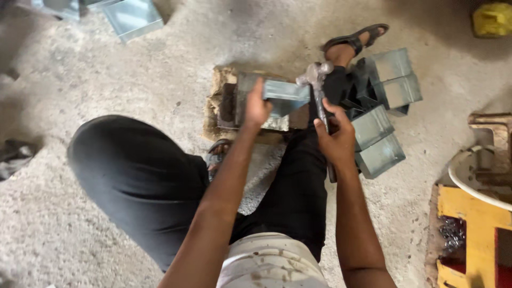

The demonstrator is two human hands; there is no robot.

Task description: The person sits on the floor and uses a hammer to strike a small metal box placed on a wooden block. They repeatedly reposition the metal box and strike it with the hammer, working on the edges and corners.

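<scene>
My left hand (256,108) grips a folded grey sheet-metal piece (285,92) and holds it on top of a worn block (224,101) on the concrete floor. My right hand (336,136) is closed around the handle of a metal hammer (315,74), whose head sits just above the right end of the sheet-metal piece. I sit on the floor with my legs in black trousers, one sandalled foot (352,40) stretched out beyond the block.
Several finished grey sheet-metal boxes (381,114) are stacked right of the block. More sheet-metal pieces (130,17) lie at the top left. A yellow frame (472,229) with a white rim (469,176) stands at the right edge; a yellow object (492,18) is top right.
</scene>
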